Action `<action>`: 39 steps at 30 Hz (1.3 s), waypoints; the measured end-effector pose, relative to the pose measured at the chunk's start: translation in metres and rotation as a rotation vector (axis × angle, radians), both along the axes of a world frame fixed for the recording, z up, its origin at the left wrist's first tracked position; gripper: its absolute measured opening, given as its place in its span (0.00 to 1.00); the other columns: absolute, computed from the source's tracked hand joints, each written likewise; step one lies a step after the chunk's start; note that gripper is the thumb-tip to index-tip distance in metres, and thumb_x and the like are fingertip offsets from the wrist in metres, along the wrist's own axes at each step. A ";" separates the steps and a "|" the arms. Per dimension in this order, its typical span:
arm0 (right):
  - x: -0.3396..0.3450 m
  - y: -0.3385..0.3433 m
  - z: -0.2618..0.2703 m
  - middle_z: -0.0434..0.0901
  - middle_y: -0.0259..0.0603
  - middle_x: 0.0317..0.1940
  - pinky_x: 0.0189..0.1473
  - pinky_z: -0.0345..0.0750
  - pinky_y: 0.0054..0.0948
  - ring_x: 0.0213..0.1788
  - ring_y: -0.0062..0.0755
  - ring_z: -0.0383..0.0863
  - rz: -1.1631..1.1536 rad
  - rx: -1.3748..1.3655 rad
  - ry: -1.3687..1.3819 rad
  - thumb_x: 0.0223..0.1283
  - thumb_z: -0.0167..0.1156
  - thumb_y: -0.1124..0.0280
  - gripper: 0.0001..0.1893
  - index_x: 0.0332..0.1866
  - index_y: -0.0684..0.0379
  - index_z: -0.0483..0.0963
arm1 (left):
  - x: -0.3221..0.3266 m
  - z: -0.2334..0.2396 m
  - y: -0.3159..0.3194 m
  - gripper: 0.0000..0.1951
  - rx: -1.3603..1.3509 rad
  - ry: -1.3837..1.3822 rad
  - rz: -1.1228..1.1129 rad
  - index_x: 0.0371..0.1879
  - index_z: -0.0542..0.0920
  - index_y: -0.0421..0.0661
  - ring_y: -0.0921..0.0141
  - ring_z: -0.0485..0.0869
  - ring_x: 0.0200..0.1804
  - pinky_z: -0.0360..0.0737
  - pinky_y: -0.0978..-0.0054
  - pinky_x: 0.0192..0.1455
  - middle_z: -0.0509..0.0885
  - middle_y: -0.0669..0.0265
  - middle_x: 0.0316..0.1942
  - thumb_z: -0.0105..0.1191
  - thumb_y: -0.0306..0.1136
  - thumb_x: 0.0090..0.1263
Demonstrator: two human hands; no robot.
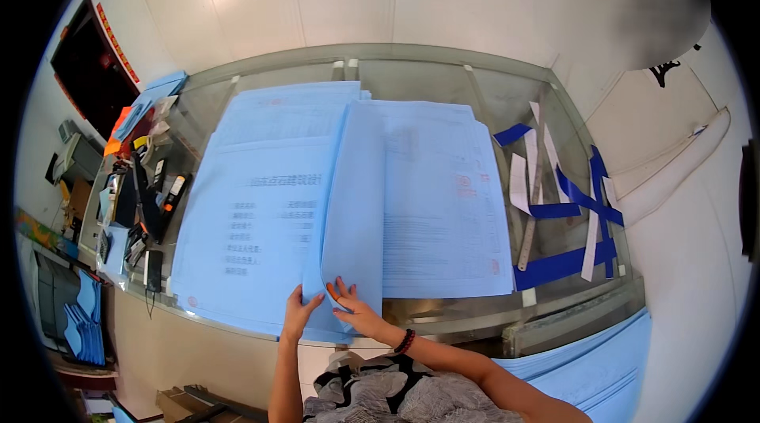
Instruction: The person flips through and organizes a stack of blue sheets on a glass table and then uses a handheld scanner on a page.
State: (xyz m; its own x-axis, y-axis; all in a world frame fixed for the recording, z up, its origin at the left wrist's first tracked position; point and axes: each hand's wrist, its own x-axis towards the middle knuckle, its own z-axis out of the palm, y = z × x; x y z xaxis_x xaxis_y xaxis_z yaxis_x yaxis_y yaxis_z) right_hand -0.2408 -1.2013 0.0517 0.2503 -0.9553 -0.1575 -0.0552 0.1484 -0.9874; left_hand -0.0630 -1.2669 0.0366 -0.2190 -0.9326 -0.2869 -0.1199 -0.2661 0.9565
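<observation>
Large light-blue printed sheets lie before me in a left stack [249, 156] and a right stack [439, 203]. Between them a blue sheet is turned over into a tall flap [356, 185] with a curved left edge. My left hand [301, 311] rests on the left stack's near edge, thumb and fingers apart. Beside it my right hand [355, 308] lies over the flap's lower end with its fingers spread. One of those fingers wears an orange finger cot [332, 291]. Whether any paper is pinched under the right hand is hidden.
The sheets lie on a glass-topped table [409, 76]. At right are blue-and-white paper strips [564, 263] and a steel ruler [527, 242]. Pens, a black phone [153, 271] and other small items crowd the left end. More blue sheets [594, 363] stand below right.
</observation>
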 end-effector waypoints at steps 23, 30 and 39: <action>0.163 -0.094 -0.034 0.60 0.63 0.61 0.64 0.61 0.39 0.65 0.55 0.60 -0.646 0.051 0.326 0.50 0.65 0.59 0.43 0.66 0.71 0.52 | 0.409 -0.079 -0.130 0.18 -0.562 -0.829 0.031 0.47 0.78 0.44 0.65 0.75 0.43 0.73 0.73 0.45 0.75 0.56 0.43 0.59 0.29 0.54; 0.152 -0.121 -0.078 0.68 0.64 0.55 0.60 0.67 0.39 0.58 0.54 0.70 -0.739 0.057 0.511 0.37 0.71 0.53 0.52 0.63 0.76 0.52 | 0.408 -0.101 -0.182 0.23 -0.135 -0.158 0.168 0.57 0.67 0.47 0.71 0.73 0.46 0.73 0.75 0.47 0.74 0.64 0.46 0.53 0.22 0.60; 0.157 -0.153 -0.074 0.78 0.56 0.39 0.46 0.75 0.38 0.44 0.47 0.78 -0.738 0.145 0.229 0.28 0.74 0.63 0.33 0.44 0.70 0.71 | 0.412 -0.105 -0.237 0.18 -0.278 -0.481 0.161 0.45 0.75 0.37 0.65 0.77 0.33 0.76 0.69 0.35 0.80 0.57 0.33 0.55 0.39 0.64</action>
